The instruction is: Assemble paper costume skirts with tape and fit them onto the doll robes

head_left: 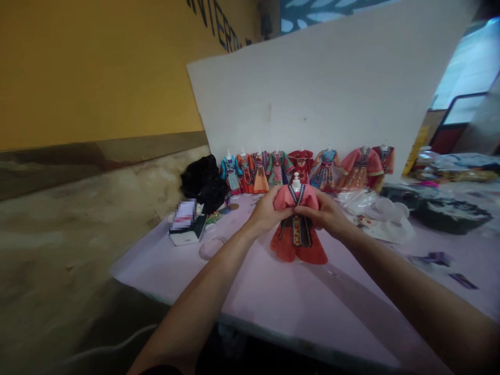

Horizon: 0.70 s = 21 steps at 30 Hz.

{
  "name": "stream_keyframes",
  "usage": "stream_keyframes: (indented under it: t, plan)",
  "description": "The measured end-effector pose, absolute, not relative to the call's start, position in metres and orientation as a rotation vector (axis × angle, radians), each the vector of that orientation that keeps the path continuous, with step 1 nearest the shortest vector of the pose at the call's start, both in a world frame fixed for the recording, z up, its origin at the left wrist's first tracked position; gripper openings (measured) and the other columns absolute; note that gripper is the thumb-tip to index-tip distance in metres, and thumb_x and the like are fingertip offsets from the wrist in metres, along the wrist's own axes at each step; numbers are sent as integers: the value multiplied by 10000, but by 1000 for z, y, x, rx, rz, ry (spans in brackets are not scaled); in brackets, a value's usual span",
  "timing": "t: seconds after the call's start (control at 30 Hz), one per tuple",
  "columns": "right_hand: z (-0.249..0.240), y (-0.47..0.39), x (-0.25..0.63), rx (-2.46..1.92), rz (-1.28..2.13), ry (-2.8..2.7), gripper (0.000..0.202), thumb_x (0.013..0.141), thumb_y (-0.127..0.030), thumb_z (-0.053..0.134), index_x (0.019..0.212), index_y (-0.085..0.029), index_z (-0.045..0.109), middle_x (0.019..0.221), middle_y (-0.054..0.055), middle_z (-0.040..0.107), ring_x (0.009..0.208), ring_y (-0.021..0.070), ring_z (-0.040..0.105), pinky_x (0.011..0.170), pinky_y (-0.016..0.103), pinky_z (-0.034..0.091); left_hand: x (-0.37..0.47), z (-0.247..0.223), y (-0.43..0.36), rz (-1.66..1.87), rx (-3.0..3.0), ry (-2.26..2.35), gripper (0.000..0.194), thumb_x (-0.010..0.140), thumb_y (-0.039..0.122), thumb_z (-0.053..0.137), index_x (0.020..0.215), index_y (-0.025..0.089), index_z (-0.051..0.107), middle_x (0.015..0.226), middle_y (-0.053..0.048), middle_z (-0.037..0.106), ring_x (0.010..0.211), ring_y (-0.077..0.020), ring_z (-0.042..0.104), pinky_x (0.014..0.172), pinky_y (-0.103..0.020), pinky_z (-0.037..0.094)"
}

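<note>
A small dressed doll form (299, 234) stands upright near the middle of the table, with a pink top, a patterned collar, a dark waist piece with a decorated strip and a red-orange skirt. My left hand (269, 211) grips its top from the left side, thumb across the front at the waist. From the right, my right hand (326, 211) holds the other side of the top, its thumb also at the front. Both thumbs nearly meet at the waist. The other fingers are mostly hidden behind the garment. A white neck knob shows above the collar.
Several dressed doll forms (277, 169) line a white board (312, 99) behind. Left on the pink table (258, 291) are a black bag (203, 179), a box (187, 234) and a round disc (211, 248). Plastic packaging (385, 216), a dark tray (453, 216) and scraps (439, 259) lie right.
</note>
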State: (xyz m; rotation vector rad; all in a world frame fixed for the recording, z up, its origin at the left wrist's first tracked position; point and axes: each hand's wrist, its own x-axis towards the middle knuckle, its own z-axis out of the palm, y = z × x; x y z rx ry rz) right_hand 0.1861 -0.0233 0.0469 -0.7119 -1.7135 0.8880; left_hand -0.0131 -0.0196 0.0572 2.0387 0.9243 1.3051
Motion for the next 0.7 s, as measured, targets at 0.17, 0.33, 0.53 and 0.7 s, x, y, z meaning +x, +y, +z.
stream_keyframes:
  t: [0.17, 0.33, 0.53, 0.7]
  plan:
    - [43, -21, 184, -701, 877, -1719, 444, 794, -473, 812, 1134, -233, 660, 1002, 35, 679, 886, 222, 637, 753, 338, 538, -15, 61, -23, 1302, 2021, 918, 631, 735, 474, 844, 1234, 168, 610, 1187, -90, 690, 1123, -298, 644, 952, -372, 506]
    - [45, -23, 181, -711, 877, -1711, 397, 795, -470, 810, 1076, -232, 663, 945, 27, 672, 826, 204, 626, 702, 324, 534, -15, 62, -26, 1319, 2051, 961, 569, 745, 408, 839, 1211, 171, 614, 1161, -82, 697, 1103, -289, 650, 937, -369, 508]
    - [46, -27, 180, -702, 896, -1689, 341, 804, -444, 811, 1030, -234, 666, 812, -1, 637, 704, 166, 581, 590, 287, 487, -14, 56, -31, 1353, 2042, 982, 525, 778, 336, 796, 1243, 184, 606, 1111, -60, 705, 1017, -245, 659, 897, -348, 516]
    - [43, -25, 181, -735, 896, -1682, 388, 788, -431, 827, 1090, -240, 675, 801, 2, 654, 728, 190, 615, 596, 298, 501, -14, 55, -31, 1358, 2032, 967, 508, 778, 283, 784, 1247, 204, 605, 1150, -58, 709, 1051, -242, 661, 945, -359, 509]
